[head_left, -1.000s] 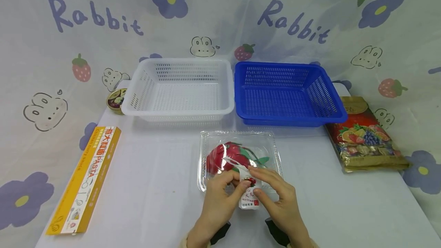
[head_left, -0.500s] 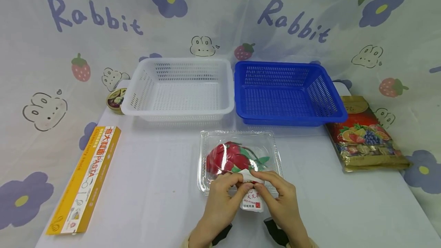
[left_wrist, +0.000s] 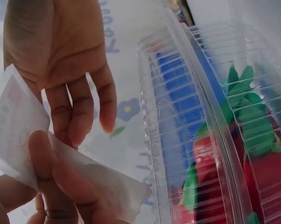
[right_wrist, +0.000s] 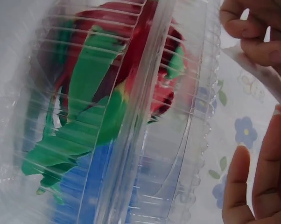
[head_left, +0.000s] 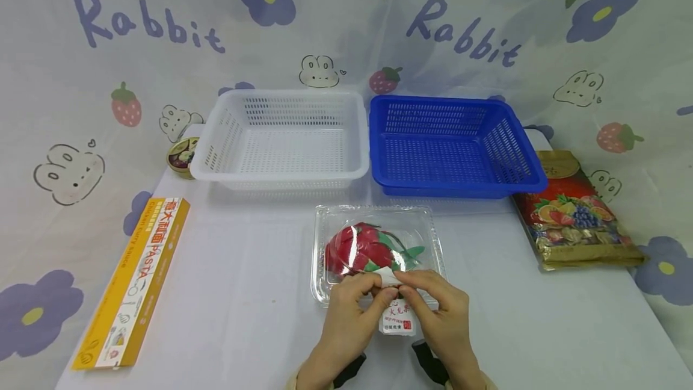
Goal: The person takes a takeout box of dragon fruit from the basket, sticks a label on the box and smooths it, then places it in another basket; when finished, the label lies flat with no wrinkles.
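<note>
Both hands pinch a white label sticker printed with red characters. My left hand has it between thumb and forefinger; my right hand pinches it close beside the left. The label's top end is bent over between the fingertips, its printed lower part hanging free. In the left wrist view the label shows as pale sheet, bent at the fingers. Just beyond the hands lies a closed clear plastic box with a red dragon fruit with green leaf tips inside. Fingers cover the box's front edge.
A white basket and a blue basket stand side by side at the back. A yellow pasta box lies left, a round tin behind it. A red and gold fruit-print bag lies right.
One second ago the label's upper end pointed up as a narrow strip; it is now folded between the fingertips. Both hands have drawn closer together and shifted slightly right. The box stays put.
</note>
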Tool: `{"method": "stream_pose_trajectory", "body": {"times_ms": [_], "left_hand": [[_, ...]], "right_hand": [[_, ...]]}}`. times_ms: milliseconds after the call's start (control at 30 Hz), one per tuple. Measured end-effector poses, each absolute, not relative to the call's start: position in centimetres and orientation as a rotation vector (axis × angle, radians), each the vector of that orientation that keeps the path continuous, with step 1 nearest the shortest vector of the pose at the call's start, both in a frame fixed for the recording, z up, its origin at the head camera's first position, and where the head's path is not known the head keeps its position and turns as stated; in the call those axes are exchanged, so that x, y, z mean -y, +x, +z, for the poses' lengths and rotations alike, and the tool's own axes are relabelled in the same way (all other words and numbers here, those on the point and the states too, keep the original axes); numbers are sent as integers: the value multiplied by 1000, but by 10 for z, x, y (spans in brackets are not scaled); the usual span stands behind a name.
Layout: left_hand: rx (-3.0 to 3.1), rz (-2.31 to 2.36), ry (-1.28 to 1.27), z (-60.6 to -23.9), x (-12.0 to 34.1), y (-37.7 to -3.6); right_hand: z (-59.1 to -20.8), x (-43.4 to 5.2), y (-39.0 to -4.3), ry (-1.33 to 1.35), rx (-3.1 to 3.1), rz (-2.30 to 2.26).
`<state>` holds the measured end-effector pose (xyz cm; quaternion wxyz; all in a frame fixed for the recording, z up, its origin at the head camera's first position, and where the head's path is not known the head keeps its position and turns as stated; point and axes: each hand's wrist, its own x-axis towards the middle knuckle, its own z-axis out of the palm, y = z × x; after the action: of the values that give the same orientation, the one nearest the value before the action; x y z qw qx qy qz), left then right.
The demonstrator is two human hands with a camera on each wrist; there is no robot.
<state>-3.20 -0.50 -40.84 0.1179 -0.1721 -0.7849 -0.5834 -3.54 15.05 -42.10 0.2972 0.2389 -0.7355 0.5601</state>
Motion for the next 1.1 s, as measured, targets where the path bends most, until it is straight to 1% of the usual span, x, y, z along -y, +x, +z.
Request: {"method": "stream_pose_trajectory", "body": {"times_ms": [300, 667, 833, 1100], "left_hand": [[2219, -1879, -496, -406, 6, -32], [2205, -1908, -470, -403, 7, -31], [2234, -2012, -424, -400, 8, -30], [2184, -2020, -512, -403, 13, -31]], "right_hand": [[-422, -145, -42, 799, 1750, 1431], [-417, -141, -44, 809, 1745, 1271], [-416, -140, -45, 827, 1726, 1273], [-415, -138, -45, 846, 1704, 1334]]}}
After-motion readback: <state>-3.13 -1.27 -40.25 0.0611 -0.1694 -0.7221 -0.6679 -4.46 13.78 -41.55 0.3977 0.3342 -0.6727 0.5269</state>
